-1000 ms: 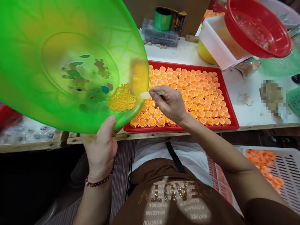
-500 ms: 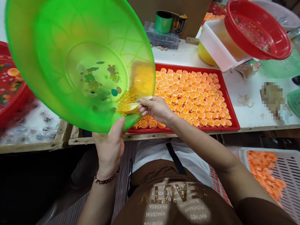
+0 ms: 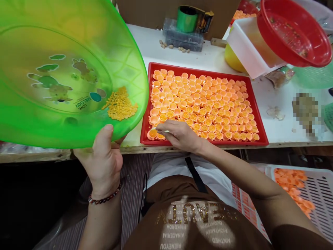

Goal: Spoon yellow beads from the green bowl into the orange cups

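My left hand point(image 3: 102, 161) grips the lower rim of a large green plastic basin point(image 3: 126, 62), thumb on the inside. The basin is tilted, and a heap of small yellow pellets point(image 3: 121, 106) lies in its right side. My right hand point(image 3: 179, 135) is closed on a pale spoon point(image 3: 163, 131), mostly covered by the fingers, over the front left corner of a red tray point(image 3: 260, 130). Rows of small orange cups point(image 3: 192, 92) fill the tray. Yellow pellets show in many cups toward the front; those at the back left look bare inside.
Behind the tray, a green tape roll point(image 3: 186, 21) sits on a grey box point(image 3: 183, 36). A white container point(image 3: 252, 48) and a red basin point(image 3: 293, 34) are stacked at the back right. Below the table edge, a white basket point(image 3: 319, 194) holds loose orange pieces point(image 3: 293, 187).
My right hand has brought the spoon out of the basin, down over the tray's front left corner. My left hand has shifted the basin left, uncovering the tray's left side.
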A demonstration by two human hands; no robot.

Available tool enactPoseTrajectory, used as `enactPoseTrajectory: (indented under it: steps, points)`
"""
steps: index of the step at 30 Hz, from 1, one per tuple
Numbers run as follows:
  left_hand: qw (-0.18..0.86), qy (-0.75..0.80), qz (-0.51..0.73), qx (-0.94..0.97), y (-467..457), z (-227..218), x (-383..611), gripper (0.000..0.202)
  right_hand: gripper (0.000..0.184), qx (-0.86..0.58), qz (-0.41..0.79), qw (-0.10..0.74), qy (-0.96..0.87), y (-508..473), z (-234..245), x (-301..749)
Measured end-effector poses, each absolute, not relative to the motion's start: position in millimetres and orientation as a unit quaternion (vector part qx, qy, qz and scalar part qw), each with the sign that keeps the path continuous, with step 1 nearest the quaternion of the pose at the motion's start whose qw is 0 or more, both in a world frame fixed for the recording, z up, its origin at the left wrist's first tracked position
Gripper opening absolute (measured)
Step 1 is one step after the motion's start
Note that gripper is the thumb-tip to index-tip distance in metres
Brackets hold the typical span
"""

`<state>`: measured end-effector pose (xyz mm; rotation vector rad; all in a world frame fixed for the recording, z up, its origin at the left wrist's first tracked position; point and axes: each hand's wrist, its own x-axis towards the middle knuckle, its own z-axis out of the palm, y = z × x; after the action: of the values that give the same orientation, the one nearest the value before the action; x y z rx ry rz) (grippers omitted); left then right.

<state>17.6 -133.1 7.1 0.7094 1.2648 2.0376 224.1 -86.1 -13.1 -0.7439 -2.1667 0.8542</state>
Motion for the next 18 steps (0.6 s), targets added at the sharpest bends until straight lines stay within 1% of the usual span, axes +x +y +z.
enactPoseTrajectory:
  steps: [1, 3, 6, 9, 11, 12, 16, 18]
  points:
    - [0.318, 0.482, 0.771, 0.268, -133, 7, 19, 0.05, 0.019, -0.258, 0.294, 0.346, -0.853, -85, -12, 226]
    - [0.32, 0.489, 0.766, 0.266, -134, 8, 23, 0.044, 0.021, -0.252, 0.25, 0.377, -0.856, -80, -8, 228]
    - [0.34, 0.499, 0.75, 0.269, -135, 12, 30, 0.043, 0.019, -0.31, 0.212, 0.431, -0.82, -61, 5, 225]
    - [0.368, 0.494, 0.733, 0.287, -135, 15, 39, 0.048, 0.016, -0.38, 0.222, 0.432, -0.787, -42, 14, 214]
    - [0.369, 0.49, 0.728, 0.307, -135, 14, 45, 0.048, 0.014, -0.428, 0.273, 0.41, -0.758, -36, 16, 204]
    - [0.369, 0.488, 0.725, 0.315, -134, 12, 47, 0.048, 0.014, -0.45, 0.319, 0.401, -0.732, -36, 16, 198]
    - [0.373, 0.481, 0.72, 0.333, -132, 4, 55, 0.051, 0.013, -0.482, 0.583, 0.38, -0.532, -42, 11, 176]
    - [0.375, 0.479, 0.716, 0.343, -132, 0, 58, 0.053, 0.016, -0.471, 0.685, 0.361, -0.423, -43, 10, 168]
